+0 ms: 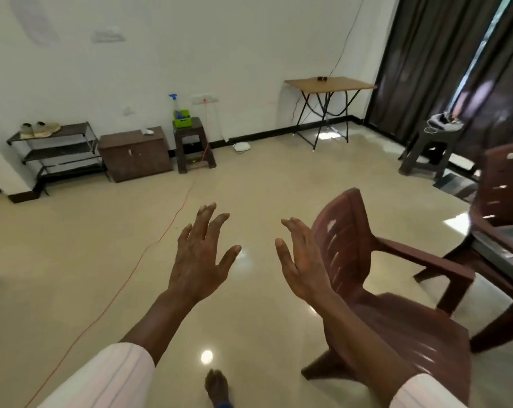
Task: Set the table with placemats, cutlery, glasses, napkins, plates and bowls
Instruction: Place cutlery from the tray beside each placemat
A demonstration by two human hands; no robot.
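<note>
Over glossy floor [102, 260], table [496, 325] stands well right of right hand [304, 260].

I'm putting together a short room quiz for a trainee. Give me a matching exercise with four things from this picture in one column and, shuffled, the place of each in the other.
Things:
1. green box
2. orange cable
3. folding table
4. plastic chair

Places:
a. right beside the right hand
b. on top of the brown stool
c. next to the dark curtain
d. lying along the floor

Pairs: 1-b, 2-d, 3-c, 4-a.
</note>
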